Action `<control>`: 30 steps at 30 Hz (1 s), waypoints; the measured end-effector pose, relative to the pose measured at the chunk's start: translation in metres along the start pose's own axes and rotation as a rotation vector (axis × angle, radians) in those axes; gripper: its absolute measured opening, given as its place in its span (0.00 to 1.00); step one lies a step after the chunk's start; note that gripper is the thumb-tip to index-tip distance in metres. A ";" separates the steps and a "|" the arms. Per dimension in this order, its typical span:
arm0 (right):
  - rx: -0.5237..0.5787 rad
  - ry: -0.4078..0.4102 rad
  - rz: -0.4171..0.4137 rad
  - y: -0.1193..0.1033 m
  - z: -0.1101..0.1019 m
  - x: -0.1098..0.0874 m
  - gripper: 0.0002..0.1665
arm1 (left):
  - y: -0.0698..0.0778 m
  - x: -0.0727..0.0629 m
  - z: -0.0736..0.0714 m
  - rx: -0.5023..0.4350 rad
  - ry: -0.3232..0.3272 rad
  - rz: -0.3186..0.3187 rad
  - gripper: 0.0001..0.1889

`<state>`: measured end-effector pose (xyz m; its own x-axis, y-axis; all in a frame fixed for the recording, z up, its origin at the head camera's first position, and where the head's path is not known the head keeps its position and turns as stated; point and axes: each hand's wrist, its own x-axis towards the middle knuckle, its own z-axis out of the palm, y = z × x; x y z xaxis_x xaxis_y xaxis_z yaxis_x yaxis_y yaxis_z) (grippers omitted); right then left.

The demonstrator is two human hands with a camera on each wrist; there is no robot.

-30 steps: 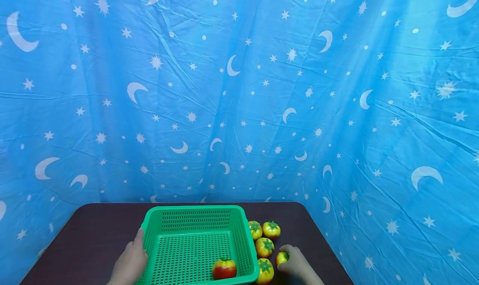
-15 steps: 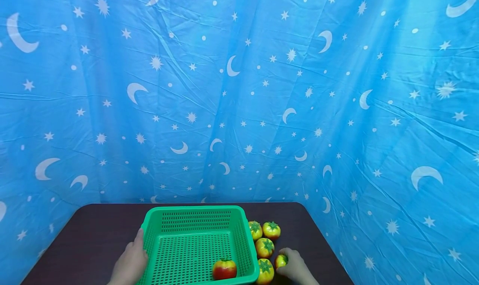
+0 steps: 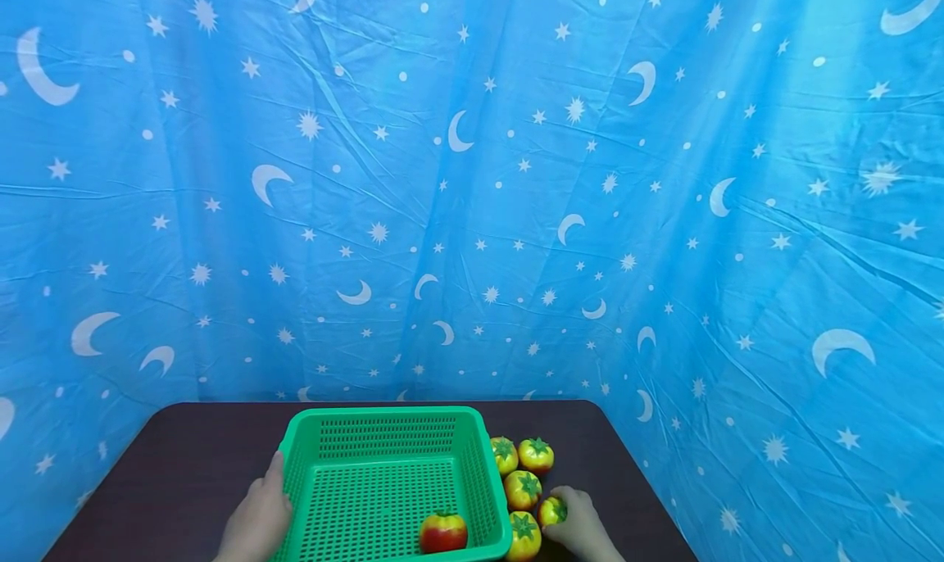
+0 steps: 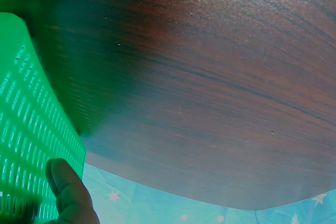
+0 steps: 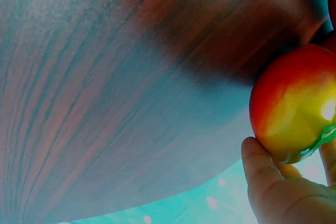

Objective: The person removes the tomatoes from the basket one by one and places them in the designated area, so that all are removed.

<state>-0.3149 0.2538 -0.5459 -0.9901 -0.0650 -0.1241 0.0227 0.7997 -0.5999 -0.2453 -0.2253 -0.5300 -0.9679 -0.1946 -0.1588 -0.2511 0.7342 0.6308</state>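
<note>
My left hand (image 3: 258, 513) rests against the left side of a green plastic basket (image 3: 387, 412). The left wrist view shows its fairly straight fingers (image 4: 67, 179) touching the basket's slotted outer wall. One red and yellow tomato (image 3: 442, 534) lies inside the basket, towards the near right corner. To the right of the basket, my right hand (image 3: 578, 523) grips another tomato (image 3: 550, 511) by its right side. Up close, its fingers (image 5: 258, 163) press on the leafy end of that tomato (image 5: 294, 103). Palm and thumb are partly hidden.
Several more tomatoes stand along the basket's right wall, among them a near one (image 3: 523, 537), a middle one (image 3: 523, 488) and a far one (image 3: 535, 455). All stand on a dark wooden table (image 3: 184, 464). Blue curtain (image 3: 472, 177) hangs behind and to the right.
My right hand has shifted slightly left with the tomato, bringing it closer to the other tomatoes by the basket. My left hand and the basket have stayed in place.
</note>
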 end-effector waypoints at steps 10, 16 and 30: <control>-0.013 0.025 -0.021 0.003 0.005 0.005 0.32 | 0.001 0.000 0.000 -0.017 -0.010 0.001 0.37; -0.023 0.029 -0.041 0.004 0.006 0.005 0.34 | 0.000 0.000 0.000 -0.002 -0.005 -0.003 0.37; -0.011 0.032 -0.034 0.007 0.007 0.005 0.37 | 0.000 0.001 0.000 0.002 0.003 -0.004 0.37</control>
<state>-0.3183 0.2551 -0.5562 -0.9942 -0.0730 -0.0785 -0.0120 0.8037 -0.5950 -0.2458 -0.2257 -0.5302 -0.9669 -0.1992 -0.1592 -0.2549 0.7346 0.6288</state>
